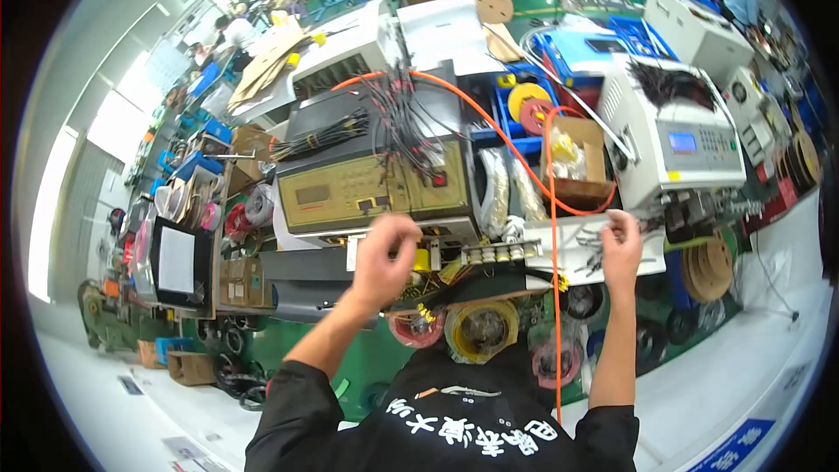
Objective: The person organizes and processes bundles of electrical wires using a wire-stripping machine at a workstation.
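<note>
My left hand (384, 264) is in front of the machine with the olive control panel (376, 188), its fingers curled toward the thumb. Whatever it may pinch is hidden. Near it are a small yellow part (422, 260) and a row of metal rollers (500, 253) on the machine's front edge. Farther right, my right hand (621, 249) is raised over a white work surface (564, 273), fingers bent together; anything in them is too small to make out. Beside it on that surface lie short dark pieces (592, 249). Between my hands hangs an orange hose (555, 315).
Black cables (406, 127) drape over the machine's top. An open cardboard box (584, 149) stands behind the white surface, and a white machine with a blue screen (673, 135) is at right. Wire coils (481, 332) sit below the bench edge. People work in the far background.
</note>
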Motion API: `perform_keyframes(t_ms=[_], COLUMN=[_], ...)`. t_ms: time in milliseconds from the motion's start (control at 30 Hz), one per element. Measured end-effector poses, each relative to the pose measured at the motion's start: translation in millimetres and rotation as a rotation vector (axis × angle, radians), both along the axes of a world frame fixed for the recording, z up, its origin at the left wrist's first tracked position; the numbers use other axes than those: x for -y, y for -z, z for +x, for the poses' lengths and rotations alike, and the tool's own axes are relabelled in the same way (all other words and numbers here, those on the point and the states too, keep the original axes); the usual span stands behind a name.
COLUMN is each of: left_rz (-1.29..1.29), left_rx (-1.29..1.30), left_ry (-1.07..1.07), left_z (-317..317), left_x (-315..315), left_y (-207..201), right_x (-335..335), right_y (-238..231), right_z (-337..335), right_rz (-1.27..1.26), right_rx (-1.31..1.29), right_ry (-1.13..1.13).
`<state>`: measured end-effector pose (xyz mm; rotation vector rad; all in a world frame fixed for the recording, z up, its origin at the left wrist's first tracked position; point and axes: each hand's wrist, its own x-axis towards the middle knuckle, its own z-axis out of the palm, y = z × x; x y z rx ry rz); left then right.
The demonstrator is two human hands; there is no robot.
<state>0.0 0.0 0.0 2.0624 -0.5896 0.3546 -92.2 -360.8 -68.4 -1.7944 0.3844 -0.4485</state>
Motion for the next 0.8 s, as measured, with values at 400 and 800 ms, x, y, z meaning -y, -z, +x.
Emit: perform_keyframes(t_ms=[400, 800], left_rz=[0.182, 0.201], left_rx=[0.157, 0.011], left_ry=[-0.232, -0.044], left_z=[113.4, 112.5], left_x=[-35.9, -56.9], left_y=[30.4, 34.7], right_x=[-212.7, -241.5], right_y=[-91.7, -65.1], right_z=[296.7, 343.7], right_rz=[-0.71, -0.492], right_rx=[-0.105, -0.185], right_ry=[-0.296, -0.193])
